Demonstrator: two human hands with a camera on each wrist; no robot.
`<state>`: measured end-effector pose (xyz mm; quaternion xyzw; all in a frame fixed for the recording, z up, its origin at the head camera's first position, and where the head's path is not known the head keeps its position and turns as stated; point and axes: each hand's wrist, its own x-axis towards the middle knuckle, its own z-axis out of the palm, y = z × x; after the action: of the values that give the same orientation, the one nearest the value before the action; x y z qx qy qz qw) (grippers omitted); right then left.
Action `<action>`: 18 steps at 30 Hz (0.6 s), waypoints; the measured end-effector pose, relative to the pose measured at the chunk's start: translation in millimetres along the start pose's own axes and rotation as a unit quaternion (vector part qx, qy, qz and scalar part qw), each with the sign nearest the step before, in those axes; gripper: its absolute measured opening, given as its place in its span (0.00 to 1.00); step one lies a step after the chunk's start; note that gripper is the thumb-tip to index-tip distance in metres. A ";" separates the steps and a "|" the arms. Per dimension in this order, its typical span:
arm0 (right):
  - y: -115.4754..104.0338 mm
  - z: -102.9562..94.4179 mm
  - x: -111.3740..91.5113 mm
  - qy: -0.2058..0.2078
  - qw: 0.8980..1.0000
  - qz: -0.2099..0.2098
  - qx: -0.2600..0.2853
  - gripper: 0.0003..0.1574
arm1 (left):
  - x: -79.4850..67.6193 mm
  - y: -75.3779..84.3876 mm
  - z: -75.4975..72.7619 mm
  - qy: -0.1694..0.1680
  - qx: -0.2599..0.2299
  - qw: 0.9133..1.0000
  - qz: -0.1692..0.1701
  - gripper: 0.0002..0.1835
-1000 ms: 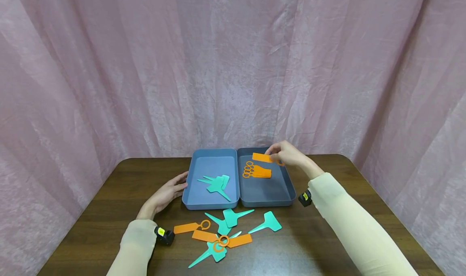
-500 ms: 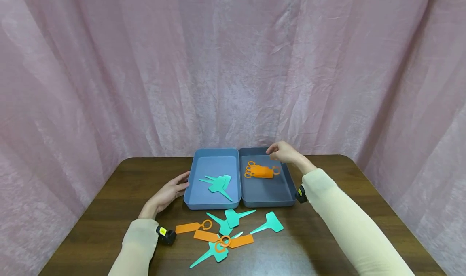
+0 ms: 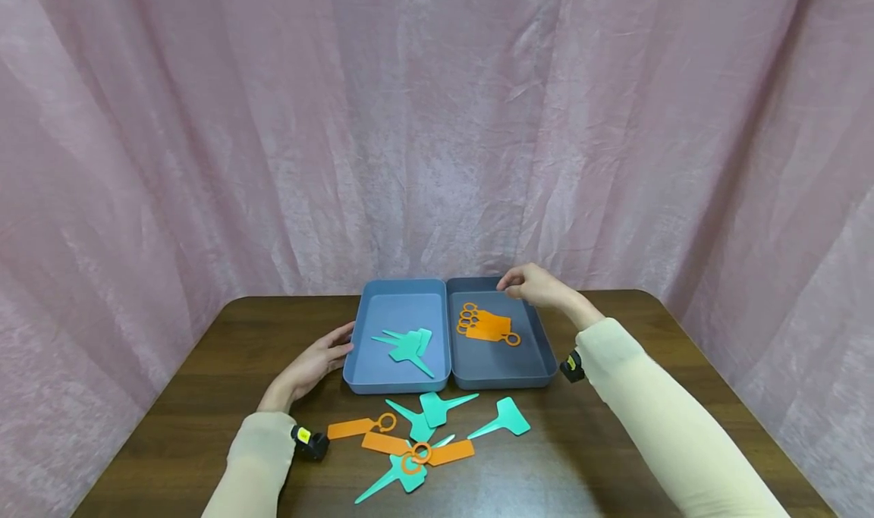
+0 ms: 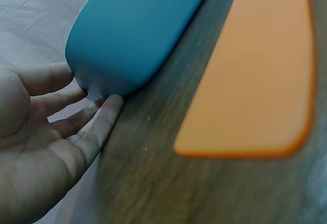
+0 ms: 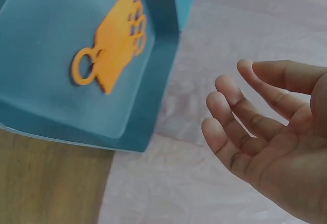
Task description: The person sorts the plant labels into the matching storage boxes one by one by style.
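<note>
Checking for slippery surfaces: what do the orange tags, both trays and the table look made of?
Orange tags: probably matte plastic; thin, evenly coloured. Blue tray and grey tray: likely matte plastic, perhaps coated metal; rounded corners, even colour. Table: wood or laminate, slightly glossy; brown grain, soft sheen.

Your right hand (image 5: 288, 145) runs off the right edge of its wrist view, and your left hand (image 4: 41, 155) gets chopped at the left of its own. That close-up orange tag (image 4: 253, 81) is cut off up top. Can't count your stacked tags (image 3: 488, 328) tbh, they cover each other.

Orange tags (image 3: 486, 332); green markers (image 3: 407, 346); brown wood-grained table (image 3: 560, 457)
</note>
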<state>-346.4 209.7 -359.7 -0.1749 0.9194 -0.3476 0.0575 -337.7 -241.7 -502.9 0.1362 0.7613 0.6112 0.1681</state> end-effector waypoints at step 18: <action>-11.2 14.1 -47.4 -0.039 0.994 -0.097 0.045 0.15 | 2.2 -1.3 -2.0 0.004 -0.004 1.000 0.003 0.33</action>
<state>-295.8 210.3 -363.6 -0.2736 0.8787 -0.3852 0.0675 -340.5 -242.8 -503.9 0.1351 0.7590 0.6154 0.1642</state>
